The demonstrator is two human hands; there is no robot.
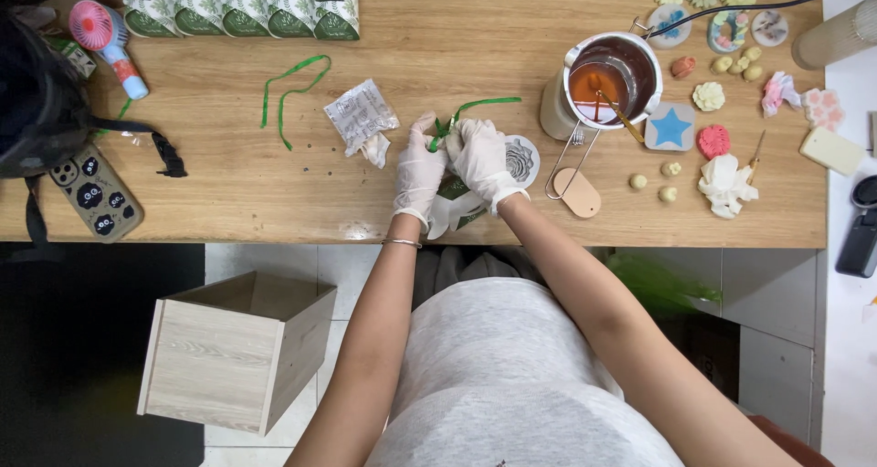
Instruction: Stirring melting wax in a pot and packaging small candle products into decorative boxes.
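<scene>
White-gloved hands (452, 170) pinch a green ribbon (470, 109) over a green-and-white pouch (454, 204).

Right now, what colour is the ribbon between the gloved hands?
Green; the ribbon shows best in the head view.

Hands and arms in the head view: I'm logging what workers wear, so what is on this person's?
Both the left hand and the right hand wear thin white disposable gloves that end at the wrists. A slim silver bangle circles the left wrist. The forearms are bare, with no sleeves showing.
</scene>
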